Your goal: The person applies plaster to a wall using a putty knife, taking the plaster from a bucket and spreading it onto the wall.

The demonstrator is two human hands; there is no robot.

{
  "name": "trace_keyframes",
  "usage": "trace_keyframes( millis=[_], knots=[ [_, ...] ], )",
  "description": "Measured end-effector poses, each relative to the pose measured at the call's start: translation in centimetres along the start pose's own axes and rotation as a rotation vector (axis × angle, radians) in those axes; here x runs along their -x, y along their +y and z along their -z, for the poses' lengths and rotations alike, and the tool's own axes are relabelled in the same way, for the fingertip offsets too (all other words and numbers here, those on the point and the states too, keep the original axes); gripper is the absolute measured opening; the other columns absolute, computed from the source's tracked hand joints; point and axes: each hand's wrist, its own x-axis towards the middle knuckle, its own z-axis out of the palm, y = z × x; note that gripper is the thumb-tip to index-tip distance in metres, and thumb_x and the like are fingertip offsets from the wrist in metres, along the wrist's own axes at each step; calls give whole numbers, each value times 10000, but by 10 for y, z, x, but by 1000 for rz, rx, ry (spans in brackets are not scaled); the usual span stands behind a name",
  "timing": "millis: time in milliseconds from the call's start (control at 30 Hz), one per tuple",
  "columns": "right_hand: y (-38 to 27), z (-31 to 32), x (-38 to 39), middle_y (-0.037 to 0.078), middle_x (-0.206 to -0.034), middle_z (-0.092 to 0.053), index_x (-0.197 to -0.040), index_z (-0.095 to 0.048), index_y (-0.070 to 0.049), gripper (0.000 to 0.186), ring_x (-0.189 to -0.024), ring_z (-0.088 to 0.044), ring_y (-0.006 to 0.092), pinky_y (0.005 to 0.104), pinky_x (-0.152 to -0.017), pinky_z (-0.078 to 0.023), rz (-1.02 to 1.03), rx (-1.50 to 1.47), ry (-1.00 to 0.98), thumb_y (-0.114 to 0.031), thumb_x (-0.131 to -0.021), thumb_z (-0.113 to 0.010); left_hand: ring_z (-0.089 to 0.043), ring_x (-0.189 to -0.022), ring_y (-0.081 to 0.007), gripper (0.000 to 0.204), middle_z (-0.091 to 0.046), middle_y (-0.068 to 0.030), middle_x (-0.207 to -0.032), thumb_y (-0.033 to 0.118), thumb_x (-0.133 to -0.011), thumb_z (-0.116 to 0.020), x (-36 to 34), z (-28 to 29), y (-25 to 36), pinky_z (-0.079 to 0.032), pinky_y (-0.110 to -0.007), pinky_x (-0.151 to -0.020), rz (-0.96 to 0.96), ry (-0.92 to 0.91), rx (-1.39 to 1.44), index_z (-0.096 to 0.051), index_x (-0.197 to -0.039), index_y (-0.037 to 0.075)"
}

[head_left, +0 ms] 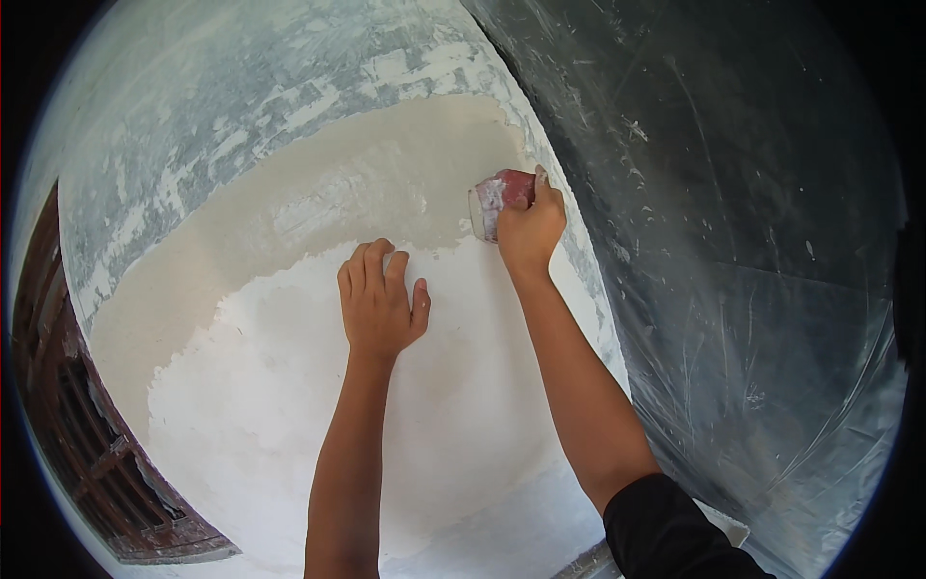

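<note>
My right hand (529,228) grips a small putty scraper with a reddish handle (499,199), its blade pressed against the wall near the right edge of the plastered patch. My left hand (379,299) lies flat on the wall, fingers together, palm on the bright white dry area just below the darker, damp-looking cream band of filler (318,207). The two hands are about a hand's width apart.
Above the filler the wall (222,87) is grey with patchy white streaks. A clear plastic sheet (752,241) covers the whole right side. A dark brown wooden window frame (82,434) runs along the lower left edge.
</note>
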Motion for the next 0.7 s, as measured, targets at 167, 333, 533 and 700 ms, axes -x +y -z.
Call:
trace_keyframes(
  millis=[167,333,533,700],
  knots=[
    [-9,7,29,141,-873,-552,-1325,-528,18,513,-761,-569,233,300,-742,-470,230,-202,-219,66,-815,-556,-465,-1097,-347,398,-507,-150,-1153,186,-769,-603,2,4,-2,-337,-458,-937,27,-53,-26,-495,-1120,32],
    [28,13,13,147,-909,-589,-1319,-539,12,500,-782,-594,228,311,-763,-477,8,-4,-6,65,-822,-532,-465,-1095,-346,404,-510,-149,-1147,193,-760,-609,-2,2,2,-339,-449,-936,26,-65,-35,-504,-1116,34],
    [14,11,27,171,-873,-570,-1302,-527,71,486,-781,-579,228,324,-727,-468,118,-156,-273,62,-816,-534,-464,-1101,-340,406,-512,-146,-1147,193,-754,-608,-1,2,1,-338,-448,-935,33,-76,-34,-508,-1114,35],
    [12,20,17,176,-918,-562,-1313,-510,73,537,-834,-593,310,368,-760,-484,23,-97,4,103,-777,-519,-465,-1102,-340,405,-514,-147,-1148,190,-750,-610,0,5,0,-339,-451,-934,38,-92,-44,-510,-1110,33]
  ],
)
